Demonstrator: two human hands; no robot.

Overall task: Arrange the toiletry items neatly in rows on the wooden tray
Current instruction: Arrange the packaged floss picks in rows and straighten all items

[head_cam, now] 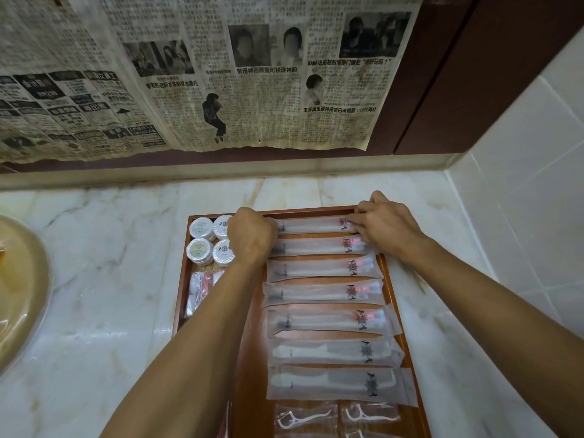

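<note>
Currently I work at the far end of the reddish-brown rectangular wooden tray (390, 273), which sits on the pale marble counter (110, 279). My left hand (251, 237) is curled over the left end of the topmost long frosted-plastic toothbrush sachet (311, 224); I cannot tell whether its fingers actually pinch the sachet, because the knuckles hide them. My right hand (384, 227) lies with bent fingers pressing down on the sachet's right end, near the red printed emblem. To do this step well, I judge that both ends should be moved together, so the sachet ends up parallel to the tray's far rim and to the second frosted toothbrush sachet (319, 246) just below it. Pressure should remain light; thin film will likely slide and buckle. The left hand works just beside the round white soap discs (210, 240) in the far-left corner, so I avoid nudging them. Further sachets below already lie in a column, with clear packets of white floss picks (335, 417) at the near end.
</note>
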